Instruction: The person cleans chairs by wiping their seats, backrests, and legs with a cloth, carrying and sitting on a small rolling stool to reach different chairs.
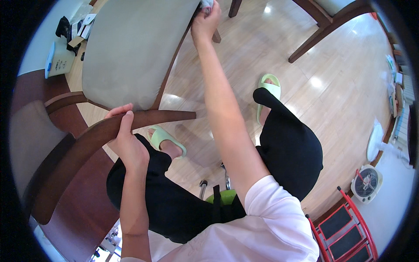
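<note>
A chair with a grey upholstered seat [137, 49] and a dark wooden frame stands before me, seemingly tipped over. Its curved wooden rear leg [160, 118] tapers towards the middle of the view. My left hand [131, 144] grips this curved piece, thumb on top and fingers around the far side. With my arm stretched out, my right hand [206, 28] holds a greyish cloth [207, 4] against the seat's far wooden edge; the view's top rim cuts off part of it. A grey padded backrest [36, 137] shows at the left.
Another wooden chair's leg [307, 44] rises at upper right. My feet, in green slippers [160, 136], rest on the pale wood floor [203, 137]. A box fan [367, 184] and a red folding step ladder [343, 226] are at right. A lidded bin [60, 60] stands at left.
</note>
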A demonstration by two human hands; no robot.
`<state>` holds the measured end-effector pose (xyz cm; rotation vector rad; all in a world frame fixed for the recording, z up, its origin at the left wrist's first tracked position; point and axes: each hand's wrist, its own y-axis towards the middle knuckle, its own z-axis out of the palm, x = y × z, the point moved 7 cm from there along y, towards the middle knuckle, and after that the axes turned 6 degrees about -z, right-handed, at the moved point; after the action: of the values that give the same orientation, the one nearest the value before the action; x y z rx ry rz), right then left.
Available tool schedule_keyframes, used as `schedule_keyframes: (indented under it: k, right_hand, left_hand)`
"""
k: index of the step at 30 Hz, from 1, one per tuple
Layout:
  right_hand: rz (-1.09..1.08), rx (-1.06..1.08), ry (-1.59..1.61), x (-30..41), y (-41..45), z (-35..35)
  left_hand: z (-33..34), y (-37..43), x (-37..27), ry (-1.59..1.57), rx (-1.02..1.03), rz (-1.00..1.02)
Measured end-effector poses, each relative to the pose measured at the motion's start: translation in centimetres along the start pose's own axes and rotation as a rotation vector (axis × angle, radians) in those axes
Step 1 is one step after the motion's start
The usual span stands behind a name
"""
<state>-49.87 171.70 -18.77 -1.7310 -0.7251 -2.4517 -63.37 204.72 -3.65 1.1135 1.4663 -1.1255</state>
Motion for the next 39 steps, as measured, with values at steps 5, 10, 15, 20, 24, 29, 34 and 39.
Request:
schedule_keyframes:
  k: [5,10,15,20,24,29,34,39]
  right_hand:
    - [0.591,-0.04,0.16,-6.1,-3.8,-1.0]
    - [-0.096,-0.065,-0.047,1.1,-1.9,0.7]
    - [0.0,-0.01,0.065,2.0,-4.7,0.0]
    - [0.167,0.131,0.147,5.5,-11.1,-1.4]
    - [0.193,0.166,0.129,8.0,-15.6,-2.8]
    - [0.402,0.281,0.16,12.4,-23.8,-4.4]
    - [0.468,0.423,0.114,16.0,-26.6,-6.4]
    - [0.243,0.477,0.282,30.0,-24.2,-3.4]
  left_hand:
    - [-0.5,0.1,0.2,0.006,-0.013,0.009]
    - [0.1,-0.2,0.0,-0.044,-0.014,0.001]
    - [0.3,-0.2,-0.1,-0.047,0.033,-0.002]
    - [-0.8,0.1,0.8,-0.103,0.068,-0.066]
    - [-0.2,0.2,0.9,-0.133,0.105,-0.064]
    - [-1.1,0.7,1.6,-0.163,0.102,-0.073]
    - [0.1,0.2,0.7,-0.143,0.187,-0.112]
    - [-2.5,-1.8,-0.7,-0.373,0.323,-0.316]
